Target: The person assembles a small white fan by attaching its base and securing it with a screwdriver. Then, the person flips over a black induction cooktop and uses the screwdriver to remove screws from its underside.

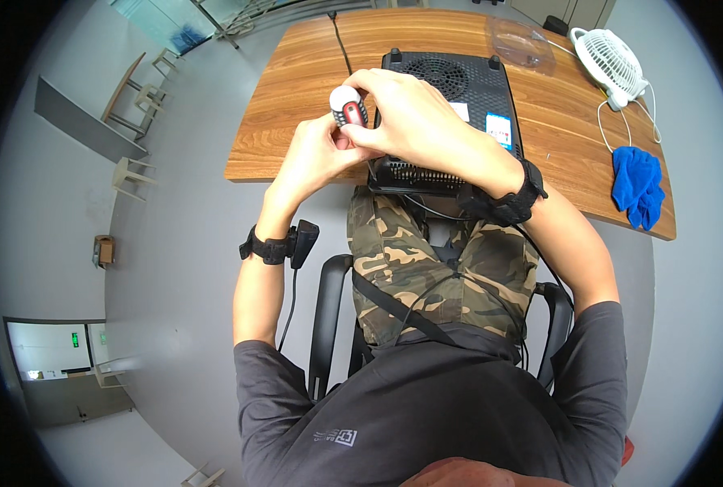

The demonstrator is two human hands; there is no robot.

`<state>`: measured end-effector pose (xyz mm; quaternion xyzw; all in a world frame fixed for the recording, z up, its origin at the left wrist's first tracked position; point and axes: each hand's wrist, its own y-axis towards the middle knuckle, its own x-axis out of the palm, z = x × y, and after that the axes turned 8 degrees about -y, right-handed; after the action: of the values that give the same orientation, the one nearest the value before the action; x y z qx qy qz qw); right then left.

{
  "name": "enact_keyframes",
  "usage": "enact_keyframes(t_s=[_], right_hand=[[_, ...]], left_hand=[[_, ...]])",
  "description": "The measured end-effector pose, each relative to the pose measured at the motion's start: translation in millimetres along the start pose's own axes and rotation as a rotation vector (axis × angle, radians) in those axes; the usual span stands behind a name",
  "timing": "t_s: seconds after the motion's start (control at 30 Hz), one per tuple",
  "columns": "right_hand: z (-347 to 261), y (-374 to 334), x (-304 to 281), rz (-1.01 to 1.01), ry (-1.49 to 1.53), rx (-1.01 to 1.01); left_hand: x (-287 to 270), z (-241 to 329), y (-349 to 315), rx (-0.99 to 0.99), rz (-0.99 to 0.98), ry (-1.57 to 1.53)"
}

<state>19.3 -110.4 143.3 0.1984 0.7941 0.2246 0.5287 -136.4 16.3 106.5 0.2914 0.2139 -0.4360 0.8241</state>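
A black appliance (491,89) lies with its vented underside up at the table's near edge, showing a round fan grille, small feet and stickers. Over its near left corner, my right hand (414,114) is closed around a screwdriver (350,109) with a white rounded cap and a red and black handle. My left hand (311,154) is closed just below the handle, its fingertips pressed against the lower part of the tool. A thin shaft seems to come out beneath the hands toward the appliance's left edge. The tip is too small to make out.
The wooden table (296,89) carries a white fan (610,65) with its cable at the far right, and a blue cloth (639,185) on the right edge. A clear plastic piece (524,45) lies at the back. A black cable (341,45) runs behind the appliance.
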Motion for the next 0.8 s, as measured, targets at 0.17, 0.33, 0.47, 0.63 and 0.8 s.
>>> enact_keyframes(t_s=[0.17, 0.33, 0.47, 0.63, 0.8], right_hand=[[-2.9, -0.9, 1.8, -0.067, 0.029, 0.050], [-2.7, -4.7, 8.1, -0.009, -0.040, 0.015], [-3.5, -5.4, 8.9, -0.038, 0.084, 0.040], [-6.6, -5.8, 3.9, -0.119, 0.095, 0.065], [-0.1, -8.3, 16.1, 0.009, -0.030, 0.003]], left_hand=[[-6.1, -4.0, -2.4, -0.082, -0.116, -0.018], [1.7, 1.9, -3.0, 0.058, -0.008, -0.036], [-1.3, 1.9, -2.4, -0.054, -0.058, -0.003], [-3.9, -13.8, -7.2, -0.043, -0.088, -0.173], [2.7, -4.3, -3.9, -0.067, -0.037, -0.012]])
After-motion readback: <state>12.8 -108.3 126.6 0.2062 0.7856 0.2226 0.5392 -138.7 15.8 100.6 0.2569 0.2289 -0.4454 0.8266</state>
